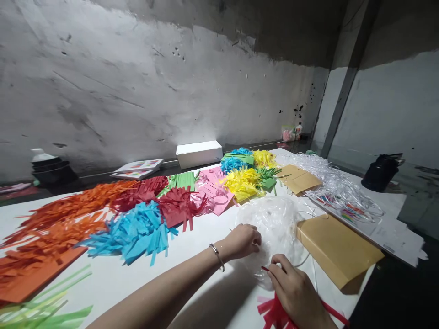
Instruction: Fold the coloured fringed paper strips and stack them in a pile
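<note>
A silver bracelet is on the wrist of my left hand (243, 242), whose fingers are curled in a pinch at the front of a clear crumpled plastic bundle (274, 217); what they hold, if anything, is too small to make out. To its right, closer to me, my right hand (297, 290) has its fingertips closed, with a thin red paper tip showing between them. Red fringed tissue paper (279, 313) hangs below that palm, partly hidden by it. A thin white cord (313, 274) runs along the table beside the right hand.
Fringed paper bunches lie leftward: orange (51, 246), blue (137, 233), dark red (180, 205), pink (214, 189) and yellow (242, 183). Brown envelopes (339, 246) and shiny clear strands (338, 183) are at right. A white box (199, 154) stands by the wall.
</note>
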Tool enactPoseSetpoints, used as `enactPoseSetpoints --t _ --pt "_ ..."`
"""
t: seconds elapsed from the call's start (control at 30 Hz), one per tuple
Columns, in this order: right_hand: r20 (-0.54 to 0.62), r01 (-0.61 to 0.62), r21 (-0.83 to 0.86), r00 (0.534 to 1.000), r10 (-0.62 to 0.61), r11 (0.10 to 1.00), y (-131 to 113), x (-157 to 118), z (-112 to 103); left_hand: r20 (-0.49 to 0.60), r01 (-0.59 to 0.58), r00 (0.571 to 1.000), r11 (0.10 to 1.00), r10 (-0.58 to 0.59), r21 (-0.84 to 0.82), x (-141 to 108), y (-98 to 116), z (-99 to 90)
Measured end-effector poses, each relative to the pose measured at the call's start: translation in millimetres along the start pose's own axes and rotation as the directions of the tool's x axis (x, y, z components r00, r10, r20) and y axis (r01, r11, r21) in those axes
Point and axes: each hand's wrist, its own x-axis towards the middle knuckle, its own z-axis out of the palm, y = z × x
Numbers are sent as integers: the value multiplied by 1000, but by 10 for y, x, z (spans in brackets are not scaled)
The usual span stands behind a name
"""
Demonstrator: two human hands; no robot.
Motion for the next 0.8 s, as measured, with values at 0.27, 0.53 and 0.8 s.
enactPoseSetpoints --t 0.27,0.53,0.8 --pt "-18 9 19 1000 -8 1000 -18 11 -24 -137 118 974 923 -179 -366 -6 32 -31" --pt "-122 6 70 993 2 998 -98 102 -290 -34 109 946 415 -322 -903 -560 346 -321" --pt "-320 97 251 947 -12 963 -986 -83 -788 48 -12 930 -161 -363 -987 -1516 1132 -178"
